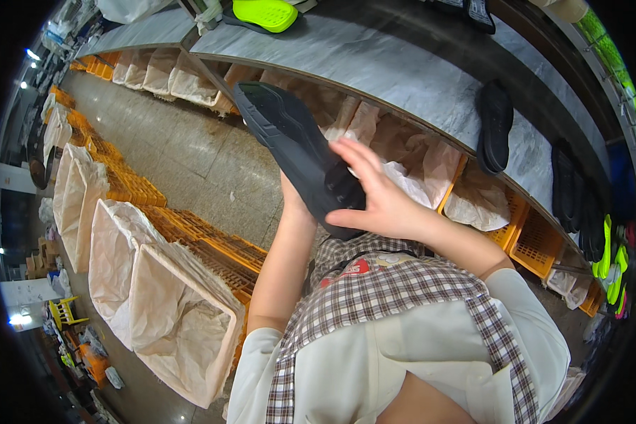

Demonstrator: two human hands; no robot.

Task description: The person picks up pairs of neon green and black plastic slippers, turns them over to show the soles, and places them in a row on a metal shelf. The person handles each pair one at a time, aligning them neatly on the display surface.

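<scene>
Black shoe (297, 152), sole up, perhaps tilted

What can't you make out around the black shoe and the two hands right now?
Head view only:
- Left hand: mostly hidden behind the black shoe; its grip is unseen.
- Right hand: its palm side faces away, so contact with the shoe is unclear.
- Shoe upper: turned away, only the sole shows.

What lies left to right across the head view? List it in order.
Lined orange plastic crates along the floor → long black rubber shoe sole gripped by the left hand → right hand against it → single black sole on the grey shelf → neon yellow-green soles.
</scene>
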